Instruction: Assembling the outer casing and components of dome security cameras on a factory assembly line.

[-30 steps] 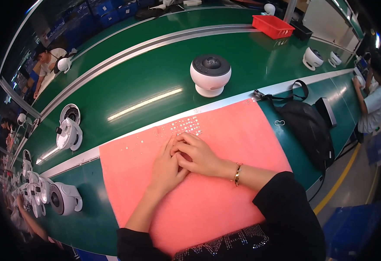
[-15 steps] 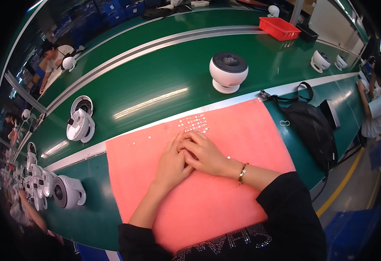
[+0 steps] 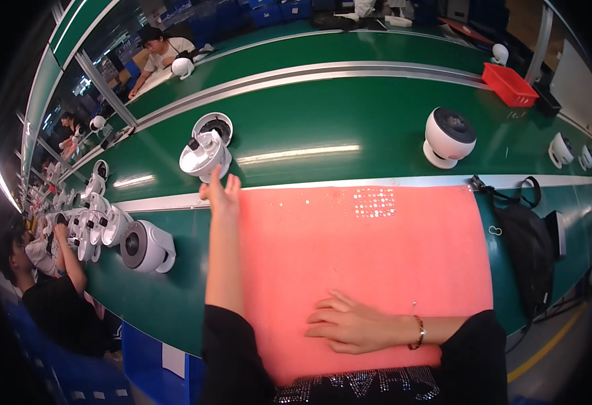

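My left hand [image 3: 222,192] reaches out over the front edge of the green belt, fingers apart and nothing in its grasp. Just beyond its fingertips stands a white rounded housing [image 3: 200,159] with its round dark-lined shell [image 3: 215,128] tipped open behind it. Whether the fingers touch the housing I cannot tell. My right hand [image 3: 350,325] lies flat on the pink cloth mat [image 3: 296,270], palm down, fingers spread, holding nothing. Small shiny rhinestone-like dots [image 3: 375,202] sit in rows at the mat's far edge.
A closed white round device with a dark top [image 3: 450,137] stands on the belt. Left on the bench lies another white device [image 3: 146,246], beside several open housings [image 3: 93,226]. A black bag [image 3: 525,243] lies at right, a red bin [image 3: 510,86] farther back. A co-worker [image 3: 53,290] sits left.
My hands, clasped together on the mat before, are now apart. The left has gone forward and left toward the open housing; the right has dropped nearer to me. The view has turned left.
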`<state>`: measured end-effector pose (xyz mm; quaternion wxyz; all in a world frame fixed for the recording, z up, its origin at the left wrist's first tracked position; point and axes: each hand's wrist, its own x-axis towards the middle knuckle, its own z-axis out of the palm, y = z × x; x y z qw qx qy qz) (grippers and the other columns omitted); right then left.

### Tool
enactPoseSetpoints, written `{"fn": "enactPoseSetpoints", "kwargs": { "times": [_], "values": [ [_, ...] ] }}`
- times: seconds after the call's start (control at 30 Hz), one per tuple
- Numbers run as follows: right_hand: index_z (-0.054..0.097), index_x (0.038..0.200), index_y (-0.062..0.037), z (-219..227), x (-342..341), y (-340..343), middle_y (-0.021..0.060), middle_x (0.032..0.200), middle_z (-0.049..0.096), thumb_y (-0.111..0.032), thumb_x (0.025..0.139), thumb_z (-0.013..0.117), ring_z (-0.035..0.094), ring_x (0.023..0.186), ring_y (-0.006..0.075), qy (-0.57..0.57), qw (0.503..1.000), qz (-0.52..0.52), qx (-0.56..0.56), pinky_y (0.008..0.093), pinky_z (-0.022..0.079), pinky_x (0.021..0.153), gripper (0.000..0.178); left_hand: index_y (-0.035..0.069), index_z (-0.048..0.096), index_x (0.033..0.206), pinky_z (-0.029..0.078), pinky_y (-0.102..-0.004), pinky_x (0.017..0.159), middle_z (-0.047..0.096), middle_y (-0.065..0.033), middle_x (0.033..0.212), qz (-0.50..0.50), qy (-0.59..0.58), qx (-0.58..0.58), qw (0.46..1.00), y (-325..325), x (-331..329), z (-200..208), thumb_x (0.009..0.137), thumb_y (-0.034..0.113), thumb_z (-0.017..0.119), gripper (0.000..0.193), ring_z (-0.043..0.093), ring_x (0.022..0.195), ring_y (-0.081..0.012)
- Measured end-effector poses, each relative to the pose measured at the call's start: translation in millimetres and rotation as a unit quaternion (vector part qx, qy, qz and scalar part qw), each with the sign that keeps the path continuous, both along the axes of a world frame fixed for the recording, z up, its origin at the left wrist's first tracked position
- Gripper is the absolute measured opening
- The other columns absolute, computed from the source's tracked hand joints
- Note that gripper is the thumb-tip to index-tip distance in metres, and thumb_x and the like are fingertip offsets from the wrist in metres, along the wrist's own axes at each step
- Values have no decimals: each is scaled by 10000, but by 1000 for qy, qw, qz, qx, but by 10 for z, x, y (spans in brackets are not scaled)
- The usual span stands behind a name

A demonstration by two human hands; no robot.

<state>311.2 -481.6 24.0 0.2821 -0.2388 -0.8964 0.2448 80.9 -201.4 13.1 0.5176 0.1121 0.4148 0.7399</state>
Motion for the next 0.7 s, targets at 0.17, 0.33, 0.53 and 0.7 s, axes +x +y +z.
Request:
{"fn": "enactPoseSetpoints", "kwargs": {
  "times": [0.17,0.33,0.53,0.7],
  "values": [
    [577,969,-5,35,-126,116,92,877,622,-5,762,465,591,838,192,239,878,-106,-401,343,468,772,235,116,131,1283,462,-504,880,345,-173,1262,-70,-7,131,989,687,-836,-517,787,86,648,717,429,1134,-316],
    [561,892,27,136,-171,199,127,846,635,36,748,442,614,810,211,327,841,-155,-403,309,476,724,187,-80,356,1175,366,-457,1017,354,-222,1216,-88,-35,117,989,760,-687,-280,821,112,573,457,400,1160,-363],
    [545,898,27,194,-88,106,102,859,622,84,733,396,591,824,167,305,842,-167,-413,280,460,720,230,-79,336,1198,411,-469,986,334,-268,1251,-194,70,114,972,471,-580,23,781,107,559,508,394,1141,-496],
    [542,872,28,183,-150,-75,106,852,622,90,717,379,589,810,168,323,828,-175,-424,291,459,687,233,-80,329,1156,386,-434,1018,337,-264,1257,-258,70,92,959,-239,-310,496,811,110,533,443,359,1192,-473]
  ]
}}
